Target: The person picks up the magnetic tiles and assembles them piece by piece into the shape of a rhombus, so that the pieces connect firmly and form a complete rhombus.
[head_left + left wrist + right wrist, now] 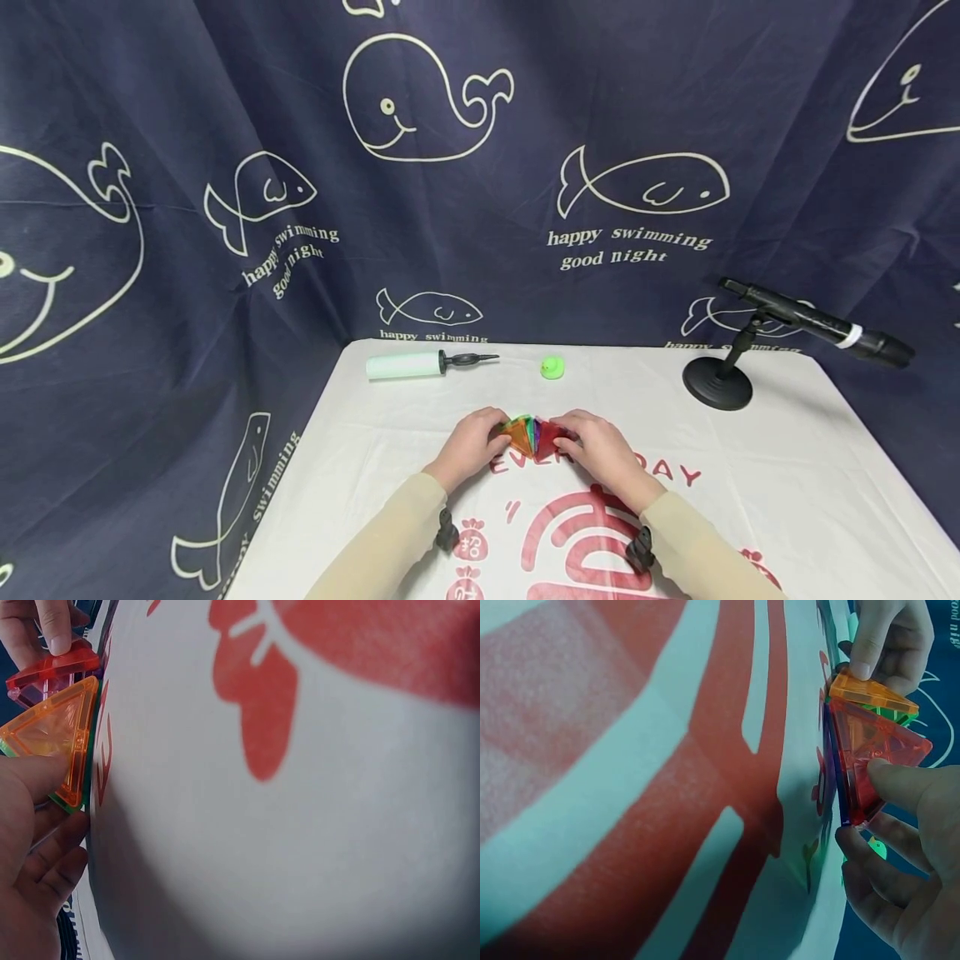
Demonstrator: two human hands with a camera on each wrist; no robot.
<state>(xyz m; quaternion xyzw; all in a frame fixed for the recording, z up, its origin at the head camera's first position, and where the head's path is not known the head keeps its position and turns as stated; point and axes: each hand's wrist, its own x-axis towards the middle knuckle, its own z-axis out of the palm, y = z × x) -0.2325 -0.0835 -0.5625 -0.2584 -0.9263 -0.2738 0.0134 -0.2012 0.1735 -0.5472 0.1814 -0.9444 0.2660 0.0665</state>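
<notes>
Low over the white tablecloth, my left hand (471, 443) pinches a translucent orange triangular magnetic tile (46, 720), thumb on its face. A green tile (897, 715) shows behind the orange one. My right hand (602, 446) grips a translucent red triangular magnetic tile (866, 746), thumb pressed on its face. Along the red tile's edge runs a purple-blue tile (839, 776). The two groups meet at the middle in the head view, tilted like a small pyramid. Whether they are joined there, I cannot tell. Fingers hide their outer and rear sides.
A mint-green hand pump (405, 365) lies at the table's back left. Behind my hands sits a small green rubber duck (552, 367). To the back right stands a black flashlight-like tube (806, 318) on a round-based stand (717, 383). A dark whale-print curtain (525, 287) hangs behind.
</notes>
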